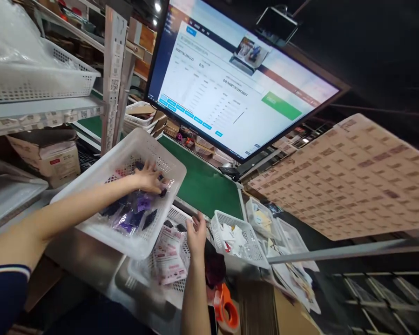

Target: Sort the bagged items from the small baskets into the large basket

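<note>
My left hand [147, 179] reaches into a white perforated basket [101, 172] that tilts toward me. Its fingers curl over dark and purple packets [136, 211] in the basket's far corner; whether they grip one I cannot tell. My right hand [196, 232] hovers lower, fingers apart and holding nothing, beside a second white basket [181, 218] with pink and white packets [169, 256]. A dark blue sleeve cuff [5, 288] shows on my left arm.
A large monitor [230, 79] stands behind a green conveyor belt [202, 186]. Small white baskets [242, 235] with sachets sit to the right. A big sheet of labels [352, 177] hangs at right. Shelves hold another basket [38, 77]. An orange tape dispenser [226, 309] lies below.
</note>
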The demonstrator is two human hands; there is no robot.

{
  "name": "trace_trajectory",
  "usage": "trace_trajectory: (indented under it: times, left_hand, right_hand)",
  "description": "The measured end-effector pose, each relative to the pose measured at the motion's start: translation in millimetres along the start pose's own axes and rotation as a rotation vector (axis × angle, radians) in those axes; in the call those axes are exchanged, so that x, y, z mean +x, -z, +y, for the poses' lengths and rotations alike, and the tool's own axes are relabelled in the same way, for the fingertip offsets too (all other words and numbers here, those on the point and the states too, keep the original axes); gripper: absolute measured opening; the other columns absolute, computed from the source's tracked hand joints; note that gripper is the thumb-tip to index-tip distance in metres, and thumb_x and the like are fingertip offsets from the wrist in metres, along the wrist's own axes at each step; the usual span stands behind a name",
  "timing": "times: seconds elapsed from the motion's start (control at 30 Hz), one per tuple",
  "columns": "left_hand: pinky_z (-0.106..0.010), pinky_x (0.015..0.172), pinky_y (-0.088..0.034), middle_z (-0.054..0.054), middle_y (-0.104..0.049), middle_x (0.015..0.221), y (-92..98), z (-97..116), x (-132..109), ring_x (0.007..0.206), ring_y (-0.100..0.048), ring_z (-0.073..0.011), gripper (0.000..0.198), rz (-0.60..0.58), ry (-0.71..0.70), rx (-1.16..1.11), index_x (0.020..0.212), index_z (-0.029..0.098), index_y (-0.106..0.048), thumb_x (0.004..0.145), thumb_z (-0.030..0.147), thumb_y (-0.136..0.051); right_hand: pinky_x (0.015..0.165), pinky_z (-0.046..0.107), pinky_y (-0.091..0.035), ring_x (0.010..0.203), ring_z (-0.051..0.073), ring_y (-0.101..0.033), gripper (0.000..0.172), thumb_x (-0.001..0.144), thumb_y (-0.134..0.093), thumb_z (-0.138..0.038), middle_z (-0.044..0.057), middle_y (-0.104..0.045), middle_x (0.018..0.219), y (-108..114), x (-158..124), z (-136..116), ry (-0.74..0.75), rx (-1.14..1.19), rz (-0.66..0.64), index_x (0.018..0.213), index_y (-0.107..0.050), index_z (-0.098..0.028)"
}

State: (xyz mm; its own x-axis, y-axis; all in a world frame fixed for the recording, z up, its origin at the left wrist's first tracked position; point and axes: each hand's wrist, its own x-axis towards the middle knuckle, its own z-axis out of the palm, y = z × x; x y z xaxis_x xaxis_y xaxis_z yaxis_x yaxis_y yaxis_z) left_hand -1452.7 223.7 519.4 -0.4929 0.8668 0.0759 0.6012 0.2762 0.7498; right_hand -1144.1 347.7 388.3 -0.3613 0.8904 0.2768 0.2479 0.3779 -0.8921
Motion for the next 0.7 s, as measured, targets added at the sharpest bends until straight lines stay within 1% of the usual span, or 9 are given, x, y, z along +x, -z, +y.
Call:
trace_trajectory:
  times: [0.07, 0.13, 0.2, 0.27, 0.33, 0.4, 0.5, 0.6, 0.7]
  left_hand:
    - [-0.088, 0.117, -0.026, -0.026, -0.064, 0.149, -21.1, -5.1, 2.2, 0.147, -0.042, -0.0614, 0.075, -0.062, 0.052, 0.088, 0.112, 0.020, -0.082, 0.040, 0.018, -0.102]
    - [-0.088, 0.113, -0.032, -0.029, -0.063, 0.148, -38.6, -10.8, -5.7, 0.146, -0.043, -0.0626, 0.080, -0.095, 0.057, 0.171, 0.119, 0.021, -0.081, 0.042, 0.010, -0.100]
    - [-0.078, 0.110, -0.045, -0.030, -0.065, 0.141, -49.5, -14.1, -16.7, 0.139, -0.052, -0.0597, 0.072, -0.090, 0.017, 0.224, 0.117, 0.017, -0.081, 0.048, 0.000, -0.093]
    - [-0.062, 0.107, -0.052, -0.025, -0.068, 0.133, -50.5, -14.3, -24.7, 0.127, -0.064, -0.0489, 0.063, -0.070, -0.036, 0.244, 0.116, 0.016, -0.080, 0.057, -0.005, -0.083]
    - [-0.046, 0.103, -0.054, -0.014, -0.070, 0.123, -39.2, -12.9, -27.0, 0.107, -0.070, -0.0329, 0.053, -0.032, -0.073, 0.238, 0.116, 0.016, -0.079, 0.067, -0.004, -0.074]
    - [-0.035, 0.094, -0.053, -0.006, -0.070, 0.114, -16.1, -11.5, -26.2, 0.092, -0.067, -0.0217, 0.047, 0.038, -0.093, 0.216, 0.117, 0.016, -0.078, 0.074, 0.000, -0.069]
    - [-0.027, 0.087, -0.047, -0.002, -0.070, 0.106, 28.2, -8.4, -30.2, 0.092, -0.061, -0.0181, 0.042, 0.188, -0.112, 0.189, 0.118, 0.011, -0.075, 0.076, 0.009, -0.074]
    - [-0.021, 0.081, -0.044, 0.004, -0.070, 0.090, 57.0, -1.4, -48.1, 0.085, -0.059, -0.0143, 0.041, 0.453, -0.096, -0.249, 0.108, 0.010, -0.073, 0.068, 0.010, -0.082]
    - [-0.019, 0.072, -0.045, 0.008, -0.068, 0.078, 55.2, 6.6, -72.5, 0.074, -0.058, -0.0110, 0.050, 0.684, -0.035, -0.757, 0.097, 0.015, -0.069, 0.052, 0.008, -0.088]
  right_hand:
    - [0.113, 0.056, -0.054, 0.129, 0.034, -0.070, 0.074, 0.093, -0.070, -0.061, 0.027, -0.050, 0.161, -10.8, -20.9, -13.9, 0.083, -0.010, -0.042, 0.149, -0.057, -0.014]
    - [0.108, 0.053, -0.059, 0.121, 0.031, -0.074, 0.067, 0.096, -0.069, -0.057, 0.027, -0.047, 0.164, -14.5, -46.3, -13.4, 0.088, 0.005, -0.096, 0.148, -0.060, -0.015]
    - [0.103, 0.050, -0.063, 0.114, 0.029, -0.077, 0.062, 0.097, -0.069, -0.055, 0.028, -0.048, 0.162, -10.4, -68.1, -5.4, 0.038, 0.024, -0.140, 0.144, -0.064, -0.014]
    - [0.099, 0.049, -0.065, 0.108, 0.028, -0.078, 0.060, 0.095, -0.070, -0.055, 0.029, -0.050, 0.159, 0.5, -81.4, 2.5, -0.011, 0.034, -0.160, 0.139, -0.068, -0.013]
    - [0.099, 0.049, -0.065, 0.109, 0.029, -0.078, 0.058, 0.094, -0.071, -0.054, 0.029, -0.053, 0.157, 15.9, -85.3, 6.2, -0.018, 0.043, -0.143, 0.135, -0.071, -0.012]
    - [0.101, 0.048, -0.064, 0.116, 0.030, -0.076, 0.055, 0.095, -0.071, -0.052, 0.026, -0.057, 0.153, 31.8, -81.4, 4.6, 0.006, 0.064, -0.112, 0.133, -0.072, -0.012]
    - [0.103, 0.047, -0.062, 0.117, 0.029, -0.074, 0.052, 0.095, -0.072, -0.052, 0.021, -0.069, 0.139, 45.8, -66.0, -7.2, -0.005, 0.131, -0.092, 0.130, -0.074, -0.013]
    - [0.097, 0.045, -0.062, 0.101, 0.027, -0.076, 0.049, 0.092, -0.073, -0.053, 0.016, -0.076, 0.120, 36.4, -44.0, -33.3, -0.016, 0.215, -0.116, 0.120, -0.076, -0.014]
    - [0.093, 0.041, -0.061, 0.100, 0.025, -0.074, 0.046, 0.089, -0.076, -0.053, 0.014, -0.076, 0.118, 3.4, -22.9, -73.9, 0.020, 0.363, -0.235, 0.117, -0.076, -0.016]
